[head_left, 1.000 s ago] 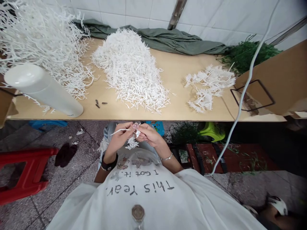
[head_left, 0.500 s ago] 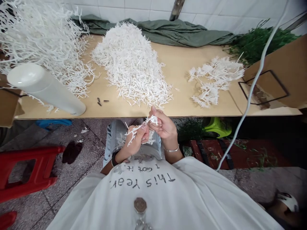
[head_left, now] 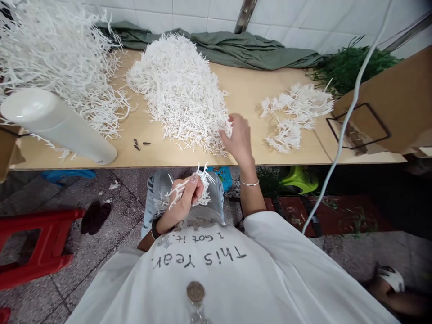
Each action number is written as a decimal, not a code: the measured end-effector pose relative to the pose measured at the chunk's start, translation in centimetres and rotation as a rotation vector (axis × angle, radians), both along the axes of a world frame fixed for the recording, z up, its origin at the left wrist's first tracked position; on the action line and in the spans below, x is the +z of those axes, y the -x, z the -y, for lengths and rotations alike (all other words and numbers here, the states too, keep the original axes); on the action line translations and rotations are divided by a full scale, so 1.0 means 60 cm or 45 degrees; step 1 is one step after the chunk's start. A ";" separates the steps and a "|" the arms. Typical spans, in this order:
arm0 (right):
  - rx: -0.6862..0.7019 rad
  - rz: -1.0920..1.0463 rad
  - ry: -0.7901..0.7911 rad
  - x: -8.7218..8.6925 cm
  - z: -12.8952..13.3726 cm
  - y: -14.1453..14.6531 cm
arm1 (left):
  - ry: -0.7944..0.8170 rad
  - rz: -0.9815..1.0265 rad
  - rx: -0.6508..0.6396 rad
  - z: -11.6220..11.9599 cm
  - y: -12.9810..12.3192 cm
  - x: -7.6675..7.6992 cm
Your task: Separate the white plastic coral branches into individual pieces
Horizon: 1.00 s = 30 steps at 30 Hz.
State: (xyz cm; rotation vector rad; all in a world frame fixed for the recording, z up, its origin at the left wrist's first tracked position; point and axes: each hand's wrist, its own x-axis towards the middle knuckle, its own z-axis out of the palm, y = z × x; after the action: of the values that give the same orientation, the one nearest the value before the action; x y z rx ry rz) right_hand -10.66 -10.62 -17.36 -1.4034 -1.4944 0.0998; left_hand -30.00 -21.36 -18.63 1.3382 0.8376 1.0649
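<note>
My left hand (head_left: 187, 196) is closed around a white branched plastic sprig (head_left: 176, 192) above my lap, its thin twigs sticking out on both sides. At the table edge, my right hand (head_left: 240, 140) reaches to the right flank of a large heap of small white plastic sprigs (head_left: 185, 94). Its thumb and fingers are apart, curved towards the heap, and I see nothing held in them. More white pieces lie on my lap, partly hidden behind the left hand.
A tangled pile of long white branches (head_left: 57, 58) lies left, behind a white cylindrical bottle (head_left: 64, 128). A bundle of joined white sprigs (head_left: 299, 112) is on the right. Dark seeds (head_left: 137, 144) lie near the front edge. A pale cable (head_left: 349, 117) hangs before the cardboard box (head_left: 398, 90).
My right hand has left the left hand, moved up and forward to the heap, and opened. My left hand keeps the sprig over my lap. The view has shifted slightly.
</note>
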 end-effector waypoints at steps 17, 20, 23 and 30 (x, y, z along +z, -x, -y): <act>1.681 -1.542 0.904 -0.017 0.133 0.073 | -0.776 -0.086 -0.140 -0.009 0.001 -0.032; 1.665 -1.735 0.657 -0.010 0.131 0.068 | -0.705 0.201 -0.073 -0.001 -0.006 -0.042; 1.362 -1.811 0.133 0.006 0.114 0.040 | -0.489 0.364 -0.057 0.007 -0.004 -0.052; 0.084 -0.135 0.097 -0.009 0.045 -0.008 | -0.005 0.268 0.113 0.002 -0.002 -0.059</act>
State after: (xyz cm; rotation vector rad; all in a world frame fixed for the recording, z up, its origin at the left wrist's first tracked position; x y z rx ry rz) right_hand -10.20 -13.33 -17.92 -1.3872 -1.4618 0.2708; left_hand -29.87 -21.49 -22.15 1.1774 0.7433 1.2536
